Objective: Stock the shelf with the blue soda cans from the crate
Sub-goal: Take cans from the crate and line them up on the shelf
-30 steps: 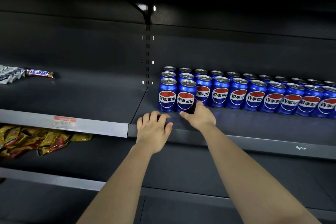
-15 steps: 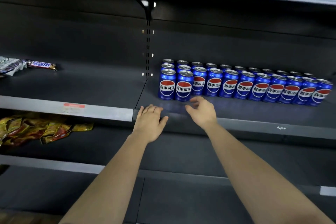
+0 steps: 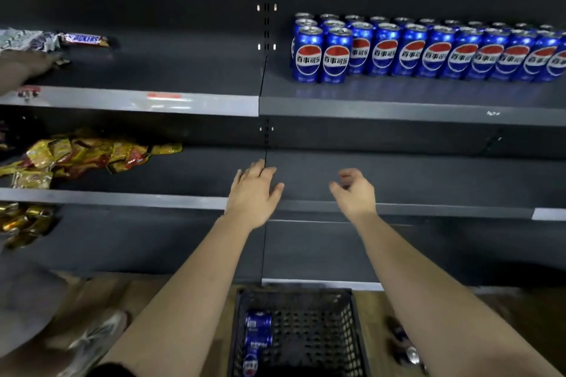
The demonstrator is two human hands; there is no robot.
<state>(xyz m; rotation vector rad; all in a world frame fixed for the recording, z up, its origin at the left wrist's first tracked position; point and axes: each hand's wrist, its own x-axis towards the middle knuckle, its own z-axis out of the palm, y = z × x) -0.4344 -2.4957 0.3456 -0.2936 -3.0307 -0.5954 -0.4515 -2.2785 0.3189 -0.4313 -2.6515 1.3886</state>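
Reaching out at the height of the lower shelf [image 3: 428,208] with both hands bare. Holds nothing in the left hand [image 3: 252,190], flat with fingers spread, and nothing in the right hand [image 3: 353,193], with fingers loosely curled round air.

Looking down, finds the crate [image 3: 294,292] on the floor [image 3: 520,315], below the hands and closer to the body, between left forearm [image 3: 183,285] and right forearm [image 3: 444,300]. Sees in it a few blue cans [image 3: 258,337] lying on their sides along the left wall, end to end, long axis pointing away from the body toward the shelf (exact count lost in the blur). Sees also something blue and silvery [image 3: 405,352] just outside the crate's right wall, half hidden by the right forearm; possibly another can, cannot tell.

Up and to the right, on the upper shelf [image 3: 398,110], finds the stocked cans [image 3: 428,55] upright in rows, labels forward, with bare shelf in front of them.

Judging from that, must go down and back next, not forward. Better to use the left hand, nearly in line with the cans in the crate. Take one across its body from above, then stand it upright before setting it down in front of the rows
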